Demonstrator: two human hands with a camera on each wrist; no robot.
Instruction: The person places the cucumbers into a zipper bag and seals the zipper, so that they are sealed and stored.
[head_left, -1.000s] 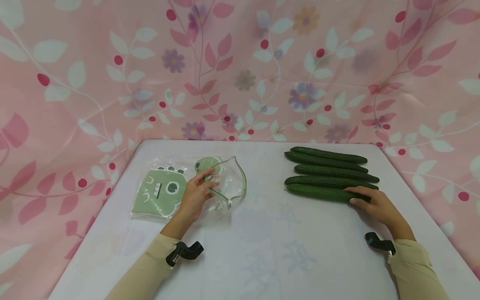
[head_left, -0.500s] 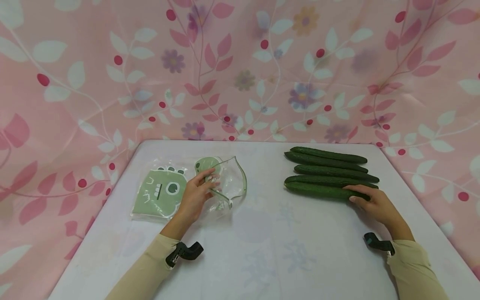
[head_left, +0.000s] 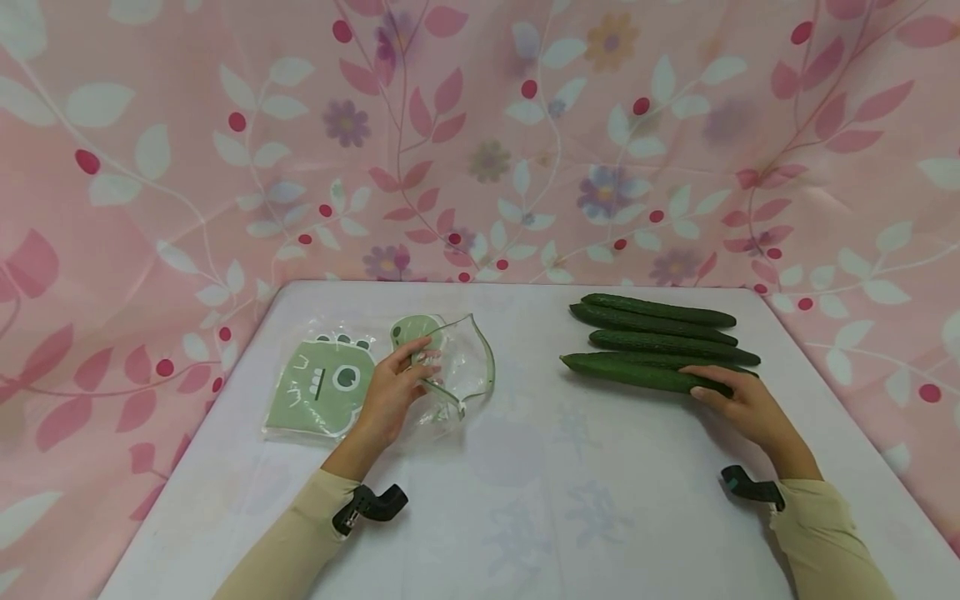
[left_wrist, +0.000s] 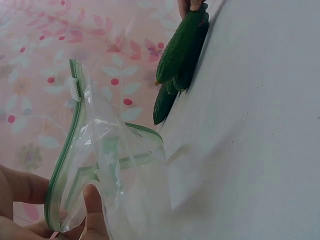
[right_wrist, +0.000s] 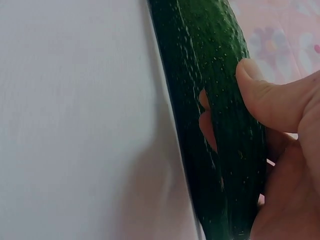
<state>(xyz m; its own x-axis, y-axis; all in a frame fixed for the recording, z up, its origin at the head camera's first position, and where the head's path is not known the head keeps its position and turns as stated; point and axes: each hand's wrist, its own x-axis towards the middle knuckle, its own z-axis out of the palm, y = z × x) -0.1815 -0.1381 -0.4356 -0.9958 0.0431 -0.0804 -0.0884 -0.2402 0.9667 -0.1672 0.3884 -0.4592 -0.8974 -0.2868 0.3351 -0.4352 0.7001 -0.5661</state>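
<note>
Reading the clock over the table (head_left: 525, 517), twelve at the far edge. With left hand (head_left: 386, 396), between nine and ten, pinching the rim of a clear slider bag (left_wrist: 120, 165), mouth spread toward three. With right hand (head_left: 750, 408), at three, gripping one end of a cucumber (head_left: 637, 372), thumb on one side, fingertips curled round the other; far tip toward nine, apparently raised.

Best to lift level, nearer the middle against tipping, and to brace the limp rim wide.

Film thin, glossy and crinkled, edged in green, with a ribbed white slider (left_wrist: 74, 89). Cucumber long, dark green, bumpy, tapered. At nine from left hand, a green one-eyed print (head_left: 318, 396) under flat clear plastic; impossible to tell whether part of the same bag. Toward twelve from the held cucumber, four more cucumbers (head_left: 671, 341) side by side. Beyond, a pink floral curtain (head_left: 487, 125).
</note>
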